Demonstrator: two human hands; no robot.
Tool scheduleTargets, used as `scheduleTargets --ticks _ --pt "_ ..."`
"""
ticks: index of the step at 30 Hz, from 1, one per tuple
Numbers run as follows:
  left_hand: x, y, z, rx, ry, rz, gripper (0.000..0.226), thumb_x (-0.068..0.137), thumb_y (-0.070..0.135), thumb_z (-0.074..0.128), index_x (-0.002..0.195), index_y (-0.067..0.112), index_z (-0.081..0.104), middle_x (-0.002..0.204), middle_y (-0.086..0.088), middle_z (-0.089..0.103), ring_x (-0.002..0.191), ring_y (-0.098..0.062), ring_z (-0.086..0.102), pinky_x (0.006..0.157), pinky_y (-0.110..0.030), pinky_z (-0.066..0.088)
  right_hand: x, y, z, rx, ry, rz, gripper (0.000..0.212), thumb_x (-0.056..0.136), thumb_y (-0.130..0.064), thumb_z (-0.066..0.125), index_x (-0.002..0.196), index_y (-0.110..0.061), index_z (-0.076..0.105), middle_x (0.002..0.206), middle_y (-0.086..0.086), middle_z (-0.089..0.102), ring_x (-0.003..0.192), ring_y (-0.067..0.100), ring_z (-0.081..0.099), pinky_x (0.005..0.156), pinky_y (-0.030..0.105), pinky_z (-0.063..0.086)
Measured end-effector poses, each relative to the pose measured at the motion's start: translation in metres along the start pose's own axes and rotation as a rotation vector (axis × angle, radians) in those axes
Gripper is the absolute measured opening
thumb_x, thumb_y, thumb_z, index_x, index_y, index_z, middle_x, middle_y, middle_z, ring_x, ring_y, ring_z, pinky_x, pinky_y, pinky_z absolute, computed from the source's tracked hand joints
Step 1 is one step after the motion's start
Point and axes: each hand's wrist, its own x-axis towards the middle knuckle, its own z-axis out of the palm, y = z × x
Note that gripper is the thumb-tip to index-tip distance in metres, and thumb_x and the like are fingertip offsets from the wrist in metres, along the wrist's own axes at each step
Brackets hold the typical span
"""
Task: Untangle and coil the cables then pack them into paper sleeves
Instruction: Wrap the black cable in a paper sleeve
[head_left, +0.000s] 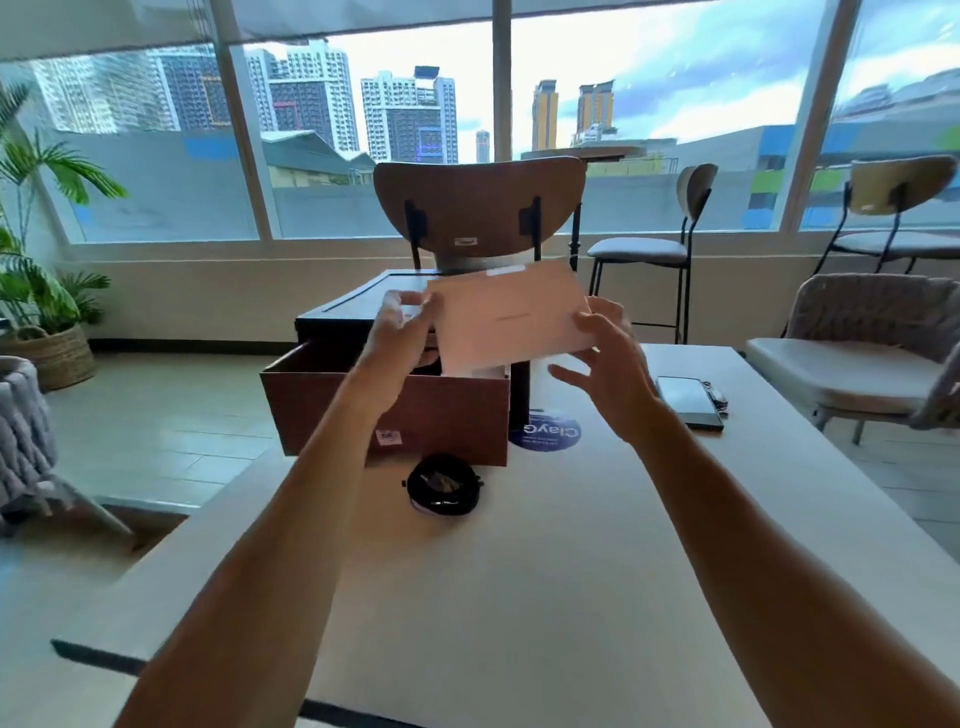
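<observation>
Evidently mid-packing, the left hand (397, 335) pinched a paper sleeve (511, 317), the right hand (610, 364) spread-fingered at its edge; opening it for the coiled cable (441, 486) seemed next.

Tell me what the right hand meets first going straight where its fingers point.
The paper sleeve: the right hand has its upper fingers about at the sleeve's right edge. Its lower fingers aim beneath, toward the brown box; depth is unclear.
</observation>
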Motion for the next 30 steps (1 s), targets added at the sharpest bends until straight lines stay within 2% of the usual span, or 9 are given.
scheduleTargets --ticks 3,6,10,14,16,18,21,26,30 --pt "-0.016 -0.02 0.037 -0.029 0.094 0.142 0.026 0.101 0.031 0.056 0.109 0.012 0.042 0.085 -0.002 0.063 0.065 0.003 0.066 0.055 -0.019 0.053 -0.018 0.009 -0.029 -0.036 0.087 -0.044 0.042 0.075 -0.027 0.06 0.114 -0.021 0.045 0.107 0.008 0.062 0.101 0.023 0.063 0.075 0.035 0.059" --pt "-0.032 -0.03 0.073 0.003 0.126 0.254 0.022 0.102 0.029 0.054 0.102 0.009 0.043 0.081 0.0 0.059 0.06 0.007 0.06 0.05 -0.013 0.044 -0.035 0.017 -0.056 -0.091 0.157 -0.109 0.033 0.081 -0.03 0.06 0.111 -0.025 0.046 0.104 0.01 0.065 0.096 0.023 0.064 0.07 0.028 0.057" --pt "-0.043 -0.038 0.11 0.038 0.088 0.344 0.015 0.105 0.022 0.047 0.11 0.009 0.047 0.09 0.001 0.061 0.068 0.007 0.06 0.055 -0.013 0.046 -0.055 0.02 -0.081 -0.182 0.234 -0.187 0.044 0.086 -0.03 0.05 0.127 -0.018 0.037 0.111 0.012 0.057 0.096 0.022 0.061 0.068 0.025 0.056" --pt "-0.056 -0.042 0.14 0.057 0.002 0.395 0.025 0.106 0.017 0.045 0.128 0.007 0.051 0.105 0.004 0.06 0.087 0.001 0.063 0.064 -0.012 0.048 -0.07 0.015 -0.097 -0.203 0.241 -0.238 0.058 0.085 -0.026 0.044 0.138 -0.011 0.028 0.109 0.007 0.052 0.088 0.007 0.062 0.063 0.02 0.054" --pt "-0.063 -0.046 0.15 0.06 -0.048 0.364 0.029 0.105 0.011 0.045 0.133 0.003 0.049 0.108 0.015 0.05 0.088 0.014 0.059 0.067 -0.01 0.05 -0.075 0.015 -0.106 -0.192 0.24 -0.224 0.064 0.083 -0.024 0.046 0.144 -0.017 0.027 0.124 0.005 0.05 0.098 0.009 0.061 0.066 0.022 0.054" --pt "-0.068 -0.056 0.157 0.038 -0.13 0.294 0.037 0.104 0.008 0.046 0.141 0.003 0.043 0.113 0.012 0.052 0.087 0.02 0.058 0.072 -0.011 0.052 -0.082 0.017 -0.117 -0.179 0.261 -0.188 0.068 0.081 -0.022 0.047 0.146 -0.024 0.03 0.128 0.005 0.05 0.1 0.014 0.059 0.064 0.021 0.053" --pt "-0.073 -0.077 0.162 0.004 -0.214 0.199 0.049 0.103 0.008 0.051 0.15 0.01 0.037 0.128 0.005 0.054 0.096 0.012 0.062 0.079 -0.014 0.052 -0.092 0.023 -0.129 -0.199 0.268 -0.12 0.071 0.076 -0.021 0.051 0.144 -0.033 0.034 0.12 0.0 0.054 0.09 0.007 0.061 0.06 0.019 0.052" --pt "-0.075 -0.103 0.161 0.01 -0.252 0.142 0.057 0.1 0.008 0.056 0.152 0.014 0.035 0.148 -0.003 0.045 0.109 -0.008 0.061 0.081 -0.014 0.051 -0.096 0.026 -0.135 -0.245 0.227 -0.06 0.069 0.076 -0.023 0.053 0.142 -0.038 0.038 0.121 0.002 0.055 0.1 0.022 0.059 0.064 0.024 0.055" --pt "-0.076 -0.11 0.151 0.074 -0.269 0.157 0.062 0.097 0.015 0.063 0.152 0.018 0.035 0.146 0.005 0.045 0.105 0.005 0.058 0.081 -0.006 0.046 -0.096 0.028 -0.139 -0.304 0.202 -0.021 0.068 0.079 -0.029 0.058 0.142 -0.047 0.038 0.117 0.002 0.061 0.105 0.029 0.061 0.077 0.037 0.057"
